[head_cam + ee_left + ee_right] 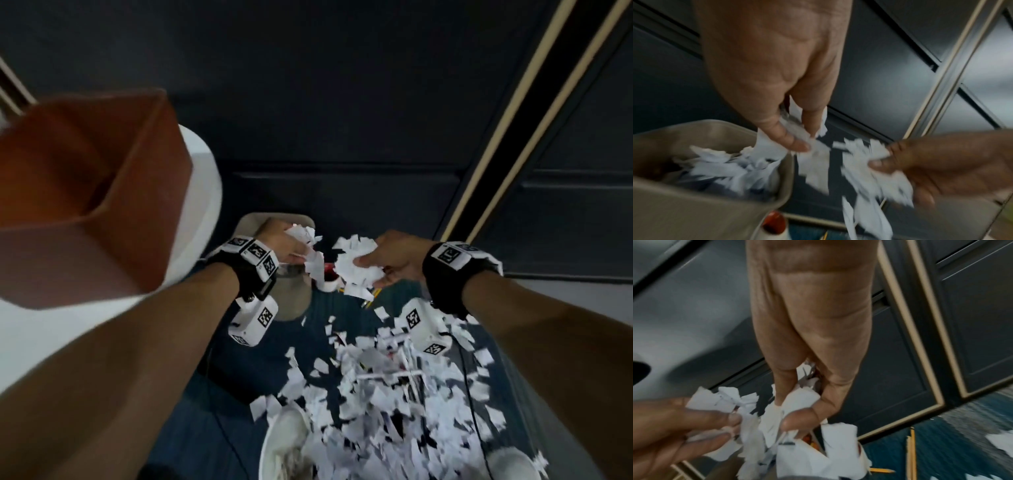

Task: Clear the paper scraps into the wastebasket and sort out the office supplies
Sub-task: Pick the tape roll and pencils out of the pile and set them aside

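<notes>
Both hands hold bunches of white paper scraps above the floor. My left hand (295, 249) pinches a bunch (813, 155) right at the near rim of the beige wastebasket (715, 125), which holds more scraps (725, 170). My right hand (371, 272) grips a larger wad (356, 263) just right of the basket; loose pieces dangle from it (801, 451). A big heap of scraps (376, 394) covers the blue carpet below my right wrist. Yellow pencils (911, 451) lie on the carpet near the wad.
A white bottle with a red cap (774, 224) stands beside the basket. A brown box (85, 192) sits on a white table (205, 192) at left. Dark cabinet panels (342, 102) rise behind. White shoes (287, 442) and a thin cable (474, 411) are near the heap.
</notes>
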A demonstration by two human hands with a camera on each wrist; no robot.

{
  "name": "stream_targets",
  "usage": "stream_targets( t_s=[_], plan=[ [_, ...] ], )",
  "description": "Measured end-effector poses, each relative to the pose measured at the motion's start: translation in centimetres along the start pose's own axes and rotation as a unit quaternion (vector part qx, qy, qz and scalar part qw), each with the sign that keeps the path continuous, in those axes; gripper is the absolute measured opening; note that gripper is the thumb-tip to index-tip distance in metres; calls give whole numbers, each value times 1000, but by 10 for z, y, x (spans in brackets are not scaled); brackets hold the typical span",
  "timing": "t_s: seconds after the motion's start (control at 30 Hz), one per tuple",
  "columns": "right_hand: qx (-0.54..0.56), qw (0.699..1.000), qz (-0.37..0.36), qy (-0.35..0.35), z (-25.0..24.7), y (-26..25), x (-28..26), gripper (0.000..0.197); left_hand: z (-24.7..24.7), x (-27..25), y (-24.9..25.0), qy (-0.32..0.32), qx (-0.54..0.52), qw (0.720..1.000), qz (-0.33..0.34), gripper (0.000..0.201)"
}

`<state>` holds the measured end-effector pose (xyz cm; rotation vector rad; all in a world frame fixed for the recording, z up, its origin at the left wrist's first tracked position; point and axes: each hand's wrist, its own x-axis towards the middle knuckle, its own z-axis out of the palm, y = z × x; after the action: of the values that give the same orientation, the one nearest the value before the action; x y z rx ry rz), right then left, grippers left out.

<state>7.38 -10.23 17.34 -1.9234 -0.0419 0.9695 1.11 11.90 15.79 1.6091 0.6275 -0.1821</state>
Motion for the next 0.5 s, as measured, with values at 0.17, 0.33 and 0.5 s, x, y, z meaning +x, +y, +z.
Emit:
stream_targets(
  t_s=[0.17,0.33,0.5],
  plan=[
    [35,997,-63,10,48,-28,57,29,-18,43,-40,231,30,971,50,14],
    [41,993,-98,60,90,-32,96,28,-24,56,-68,366,145,915,82,20],
    [56,992,-110,34,121,-40,136,28,-28,66,-66,368,185,907,87,28]
  ],
)
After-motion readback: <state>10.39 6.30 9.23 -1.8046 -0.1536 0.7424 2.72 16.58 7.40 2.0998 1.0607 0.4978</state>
